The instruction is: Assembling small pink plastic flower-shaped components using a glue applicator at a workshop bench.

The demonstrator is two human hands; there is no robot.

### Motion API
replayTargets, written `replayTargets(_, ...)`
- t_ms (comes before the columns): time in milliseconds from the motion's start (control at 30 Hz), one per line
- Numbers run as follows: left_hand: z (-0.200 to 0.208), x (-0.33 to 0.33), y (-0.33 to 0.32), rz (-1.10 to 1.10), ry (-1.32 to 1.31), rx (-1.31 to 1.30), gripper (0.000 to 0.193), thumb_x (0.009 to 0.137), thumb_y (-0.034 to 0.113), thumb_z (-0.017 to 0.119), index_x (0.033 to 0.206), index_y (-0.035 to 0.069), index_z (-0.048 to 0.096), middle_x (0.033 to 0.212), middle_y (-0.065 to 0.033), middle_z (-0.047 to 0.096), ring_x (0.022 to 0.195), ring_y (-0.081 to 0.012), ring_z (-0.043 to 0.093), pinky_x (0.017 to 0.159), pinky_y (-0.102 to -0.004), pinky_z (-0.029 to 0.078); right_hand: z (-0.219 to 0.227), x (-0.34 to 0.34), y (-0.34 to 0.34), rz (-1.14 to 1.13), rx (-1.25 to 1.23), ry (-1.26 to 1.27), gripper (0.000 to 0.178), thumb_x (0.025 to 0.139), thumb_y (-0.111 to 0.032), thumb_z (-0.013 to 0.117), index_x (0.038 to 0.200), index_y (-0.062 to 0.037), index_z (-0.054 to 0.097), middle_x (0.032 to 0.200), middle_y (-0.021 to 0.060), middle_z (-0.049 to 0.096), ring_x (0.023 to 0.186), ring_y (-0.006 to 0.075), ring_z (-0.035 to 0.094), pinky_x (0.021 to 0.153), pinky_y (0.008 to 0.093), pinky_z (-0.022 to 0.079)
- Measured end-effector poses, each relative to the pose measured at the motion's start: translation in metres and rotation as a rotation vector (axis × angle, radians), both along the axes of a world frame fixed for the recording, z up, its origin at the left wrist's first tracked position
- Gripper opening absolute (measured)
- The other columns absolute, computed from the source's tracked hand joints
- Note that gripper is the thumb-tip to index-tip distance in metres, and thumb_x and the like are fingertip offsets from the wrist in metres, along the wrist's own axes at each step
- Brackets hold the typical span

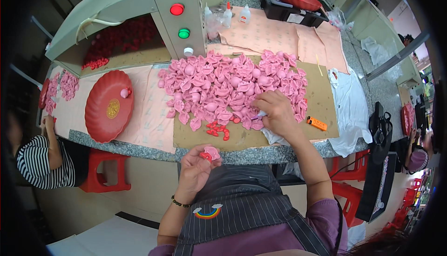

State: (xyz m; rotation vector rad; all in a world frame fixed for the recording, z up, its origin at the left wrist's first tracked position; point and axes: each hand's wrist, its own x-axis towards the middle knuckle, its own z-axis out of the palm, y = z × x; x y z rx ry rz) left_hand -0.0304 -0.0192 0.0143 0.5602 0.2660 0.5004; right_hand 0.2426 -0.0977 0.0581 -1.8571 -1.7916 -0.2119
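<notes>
My left hand [195,170] is raised before the table's front edge, pinching a pink frilled plastic piece [212,152] with a small red part [205,156] against it. Over the front right of a heap of pink frilled pieces [219,81], my right hand [275,111] is closed around a small white-and-purple nozzle-like thing [259,115]; the palm hides most of it. Round pink balls [211,107] are mixed into the heap. Several small glossy red parts [218,130] lie on the brown board [253,142] between my hands. A white cloth [274,137] is under my right wrist.
A red scalloped tray [100,111] stands left, before a machine [179,4] with red and green buttons. An orange lighter [317,123] lies right. White bottles [244,14] and a black crate [293,11] are behind. Another person [44,158] sits at far left.
</notes>
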Motion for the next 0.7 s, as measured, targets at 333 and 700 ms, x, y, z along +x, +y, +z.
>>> replayTargets(333,0.018,0.086,0.022,0.089,-0.170,-0.046,0.037,0.082,-0.001,0.058,0.118,-0.001,0.048,0.111,-0.0146,0.057,0.106,-0.0297,0.055,0.095,-0.0433,0.044,0.017,-0.048,0.000,0.023,0.154,1.748,0.028,0.071,0.008,0.066,0.099,0.0050,0.061,0.087,0.0088,0.063,0.079,0.0128,0.060,0.068,0.0245,0.050)
replayTargets(700,0.001,0.068,0.025,0.060,-0.146,-0.112,0.038,0.085,0.003,0.055,0.122,-0.001,0.046,0.119,-0.0143,0.054,0.112,-0.0251,0.052,0.097,-0.0417,0.042,0.009,-0.071,0.011,-0.011,0.133,0.485,0.032,0.067,0.006,0.068,0.098,0.0007,0.063,0.092,0.0136,0.059,0.081,0.0206,0.060,0.069,0.0270,0.049)
